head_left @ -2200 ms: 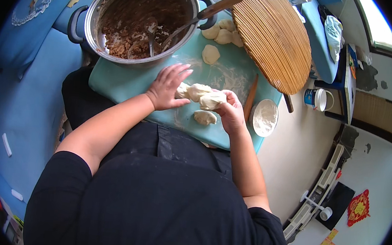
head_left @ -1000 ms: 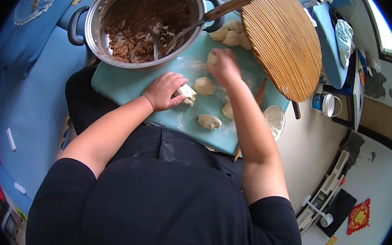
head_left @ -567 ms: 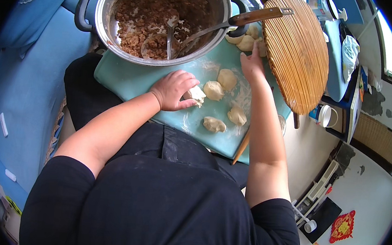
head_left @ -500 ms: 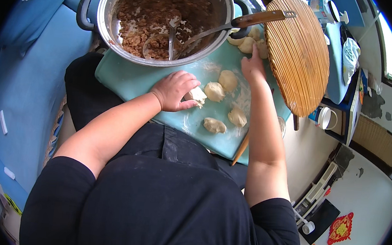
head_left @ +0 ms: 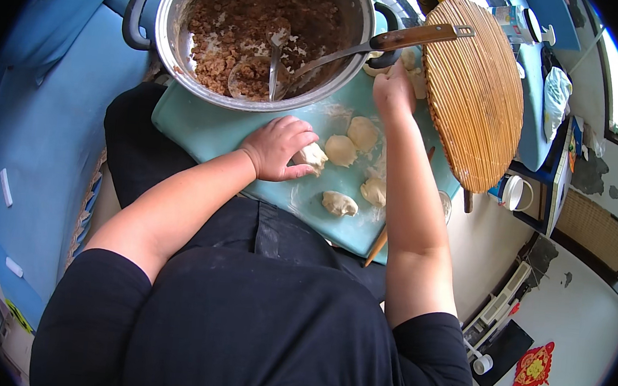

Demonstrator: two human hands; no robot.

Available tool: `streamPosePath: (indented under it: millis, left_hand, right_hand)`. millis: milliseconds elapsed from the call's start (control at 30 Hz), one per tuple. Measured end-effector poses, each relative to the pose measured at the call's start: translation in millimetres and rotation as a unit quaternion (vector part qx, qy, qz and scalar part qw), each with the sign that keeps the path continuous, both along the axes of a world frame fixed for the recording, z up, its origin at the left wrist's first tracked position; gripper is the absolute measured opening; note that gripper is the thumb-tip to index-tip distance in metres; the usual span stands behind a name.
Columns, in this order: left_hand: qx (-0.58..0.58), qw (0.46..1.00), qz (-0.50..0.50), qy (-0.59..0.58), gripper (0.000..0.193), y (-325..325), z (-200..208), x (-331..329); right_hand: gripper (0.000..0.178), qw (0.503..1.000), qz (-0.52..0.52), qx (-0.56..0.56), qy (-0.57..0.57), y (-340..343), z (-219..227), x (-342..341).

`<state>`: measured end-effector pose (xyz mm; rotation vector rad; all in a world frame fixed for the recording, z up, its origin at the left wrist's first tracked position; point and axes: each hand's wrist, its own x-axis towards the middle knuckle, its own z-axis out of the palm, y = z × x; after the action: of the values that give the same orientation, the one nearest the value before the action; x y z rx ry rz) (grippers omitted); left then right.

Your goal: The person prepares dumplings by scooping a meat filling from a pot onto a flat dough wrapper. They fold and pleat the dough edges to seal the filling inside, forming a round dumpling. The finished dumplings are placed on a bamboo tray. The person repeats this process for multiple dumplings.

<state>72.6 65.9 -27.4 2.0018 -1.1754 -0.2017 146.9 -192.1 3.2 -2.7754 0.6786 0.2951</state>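
My left hand rests on the floured, pale green board, its fingers and thumb curled round a piece of dough. Beside it lie two round dough pieces, and nearer me are two rougher lumps. My right hand is at the board's far right, among more dough pieces. Its fingers look closed, but what they hold, if anything, is hidden behind the hand.
A big steel pot of brown crumbly filling stands at the far side, with a spoon and a wooden-handled ladle in it. A ribbed round wooden tray is at right. A rolling pin lies near my right forearm.
My right hand has shifted slightly left and its fingers have drawn in from a pointing pose. My left hand stays round its dough piece.
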Motion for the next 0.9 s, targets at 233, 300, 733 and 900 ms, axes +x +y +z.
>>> streamPosePath:
  millis: [233, 300, 733, 900]
  left_hand:
    - [-0.003, 1.000, 0.009, -0.021, 0.057, 1, 4, -1]
    - [0.009, 0.999, 0.008, -0.036, 0.057, 1, 1, -1]
    - [0.007, 0.992, 0.047, -0.117, 0.058, -17, 7, -8]
    - [0.038, 0.997, 0.061, 0.032, 0.048, -95, 18, -19]
  right_hand:
    - [0.049, 0.982, -0.031, 0.094, -0.161, -27, -15, -41]
    - [0.047, 0.984, 0.010, 0.141, -0.105, -22, 6, -77]
    - [0.061, 0.994, -0.077, -0.003, -0.082, 10, 42, -190]
    - [0.079, 0.994, 0.087, -0.058, -0.030, 58, 40, -248]
